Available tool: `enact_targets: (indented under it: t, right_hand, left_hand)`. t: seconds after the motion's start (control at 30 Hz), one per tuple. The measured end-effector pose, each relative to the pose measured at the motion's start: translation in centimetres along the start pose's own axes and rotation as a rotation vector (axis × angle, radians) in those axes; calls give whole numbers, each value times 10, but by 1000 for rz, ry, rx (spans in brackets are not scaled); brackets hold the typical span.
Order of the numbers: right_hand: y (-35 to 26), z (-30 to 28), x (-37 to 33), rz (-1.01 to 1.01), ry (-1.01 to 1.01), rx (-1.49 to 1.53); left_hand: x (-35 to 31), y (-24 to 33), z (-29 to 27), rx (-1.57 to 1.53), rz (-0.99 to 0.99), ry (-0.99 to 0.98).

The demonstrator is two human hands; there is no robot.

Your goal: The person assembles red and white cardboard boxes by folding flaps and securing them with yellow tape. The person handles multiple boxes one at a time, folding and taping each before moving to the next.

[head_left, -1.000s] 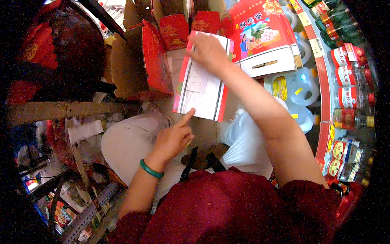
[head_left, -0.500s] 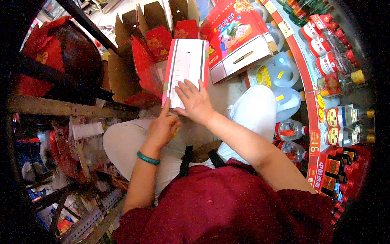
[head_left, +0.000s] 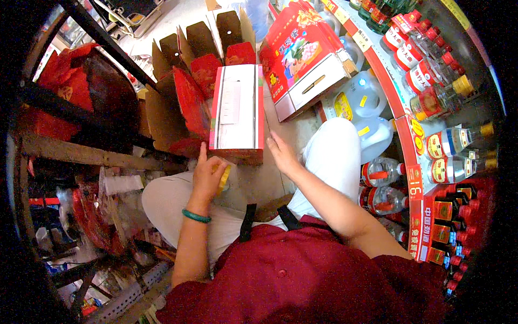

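Note:
On the floor in front of me stands a closed carton point(head_left: 249, 108) with a white top and red-pink sides. A pale rectangular patch lies along its top. My left hand point(head_left: 208, 177) is at the carton's near left corner, index finger stretched toward it. The other fingers curl round a yellow roll of tape point(head_left: 223, 179), partly hidden by the hand. My right hand point(head_left: 284, 155) is beside the near right corner, fingers extended, holding nothing. Any contact of its fingertips with the carton is hard to make out.
Open red cartons point(head_left: 205, 73) stand behind and left. A stack of flattened red cartons point(head_left: 302, 59) leans at the right, by clear plastic jugs point(head_left: 373, 137). Shelves of bottles point(head_left: 426, 75) line the right side; a dark metal rack point(head_left: 86, 148) borders the left.
My right hand has left the carton's top for its near right side. My left hand has drawn back slightly toward me. The carton appears nearer and lower in view, its near side now showing.

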State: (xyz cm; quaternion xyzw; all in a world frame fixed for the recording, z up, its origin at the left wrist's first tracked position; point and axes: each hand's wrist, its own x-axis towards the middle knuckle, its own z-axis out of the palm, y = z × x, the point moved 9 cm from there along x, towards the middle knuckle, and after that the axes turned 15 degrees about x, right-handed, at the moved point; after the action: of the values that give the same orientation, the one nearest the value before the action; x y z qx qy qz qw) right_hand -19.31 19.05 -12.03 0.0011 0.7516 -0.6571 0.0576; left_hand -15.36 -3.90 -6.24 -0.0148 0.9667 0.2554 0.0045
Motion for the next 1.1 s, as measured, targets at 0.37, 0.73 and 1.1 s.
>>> enact_targets:
  t: [0.37, 0.73, 1.1]
  right_hand:
    - [200, 33, 53, 438, 101, 413]
    - [220, 35, 61, 563, 165, 280]
    - [290, 87, 39, 876, 53, 1078]
  left_hand:
    - [20, 10, 31, -269, 8, -238]
    - [29, -8, 31, -442, -306, -284]
    - [30, -4, 27, -329, -342, -449]
